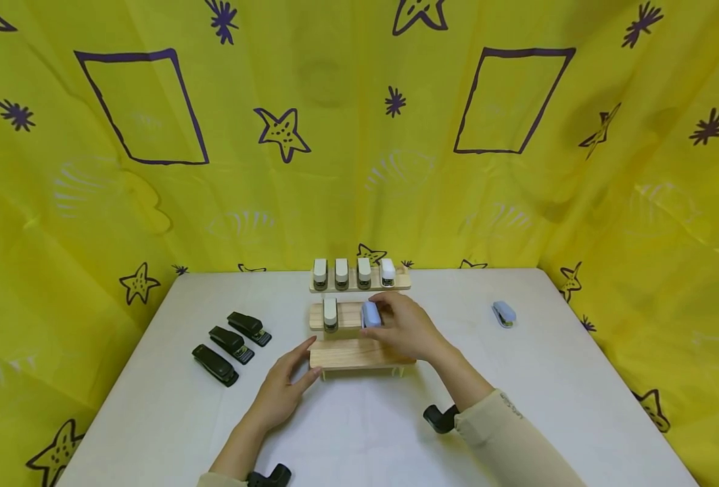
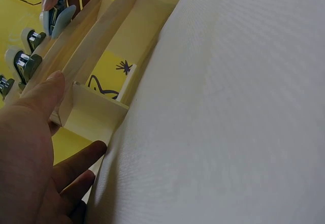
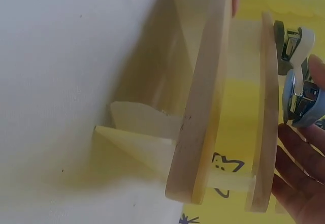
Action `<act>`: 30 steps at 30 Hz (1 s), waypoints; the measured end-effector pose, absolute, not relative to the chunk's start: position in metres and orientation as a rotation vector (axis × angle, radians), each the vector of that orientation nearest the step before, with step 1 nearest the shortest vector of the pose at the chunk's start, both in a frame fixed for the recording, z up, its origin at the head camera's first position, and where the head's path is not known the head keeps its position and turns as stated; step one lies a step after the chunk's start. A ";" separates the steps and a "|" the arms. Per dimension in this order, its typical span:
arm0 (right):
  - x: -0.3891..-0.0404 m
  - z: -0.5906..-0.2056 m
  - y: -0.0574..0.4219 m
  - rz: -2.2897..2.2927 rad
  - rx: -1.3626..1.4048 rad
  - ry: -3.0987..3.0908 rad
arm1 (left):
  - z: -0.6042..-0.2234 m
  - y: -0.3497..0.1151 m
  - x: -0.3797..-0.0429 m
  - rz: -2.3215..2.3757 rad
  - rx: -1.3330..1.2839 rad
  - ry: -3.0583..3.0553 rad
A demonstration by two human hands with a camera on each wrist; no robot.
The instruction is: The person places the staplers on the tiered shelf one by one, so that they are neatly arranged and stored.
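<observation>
A three-tier wooden stand (image 1: 359, 355) stands at mid-table. My left hand (image 1: 280, 399) holds its lowest board at the left end, thumb at the front corner and index finger at the back corner; in the left wrist view the other fingers (image 2: 81, 165) spread low beside the side panel. On the middle tier my right hand (image 1: 410, 328) pinches a small light-blue stapler (image 1: 371, 314) between thumb and fingers. The right wrist view shows this blue stapler (image 3: 302, 102) right at the board. A white-topped stapler (image 1: 330, 312) stands left of it on that tier.
Several white-topped staplers (image 1: 341, 274) line the top tier. Three black staplers (image 1: 231, 345) lie on the white table (image 1: 365, 433) to the left. Another light-blue stapler (image 1: 504, 314) lies at the right. A yellow patterned curtain (image 1: 347, 189) encloses the back and sides.
</observation>
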State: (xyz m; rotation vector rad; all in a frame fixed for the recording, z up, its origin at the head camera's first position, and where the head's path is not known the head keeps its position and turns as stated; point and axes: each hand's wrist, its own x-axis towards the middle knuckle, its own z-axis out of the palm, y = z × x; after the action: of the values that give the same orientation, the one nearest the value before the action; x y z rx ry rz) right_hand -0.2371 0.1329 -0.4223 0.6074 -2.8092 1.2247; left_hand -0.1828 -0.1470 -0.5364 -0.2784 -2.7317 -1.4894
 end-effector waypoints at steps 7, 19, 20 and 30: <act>-0.240 -0.423 0.123 1.115 0.594 -2.831 | -0.537 -0.147 -0.183 -1.482 -0.293 -2.730; -0.239 -0.422 0.109 0.985 0.502 -2.841 | -0.537 -0.148 -0.184 -1.471 -0.295 -2.726; -0.239 -0.422 0.108 0.978 0.495 -2.840 | -0.537 -0.148 -0.184 -1.468 -0.294 -2.728; -0.237 -0.426 0.103 0.954 0.448 -2.814 | -0.539 -0.148 -0.184 -1.461 -0.300 -2.729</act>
State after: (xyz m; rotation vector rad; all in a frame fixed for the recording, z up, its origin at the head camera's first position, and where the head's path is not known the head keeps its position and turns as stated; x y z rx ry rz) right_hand -0.2370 0.1035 -0.4256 0.4477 -2.8143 0.9536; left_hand -0.1839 -0.1476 -0.5391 -0.3002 -2.7290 -1.4614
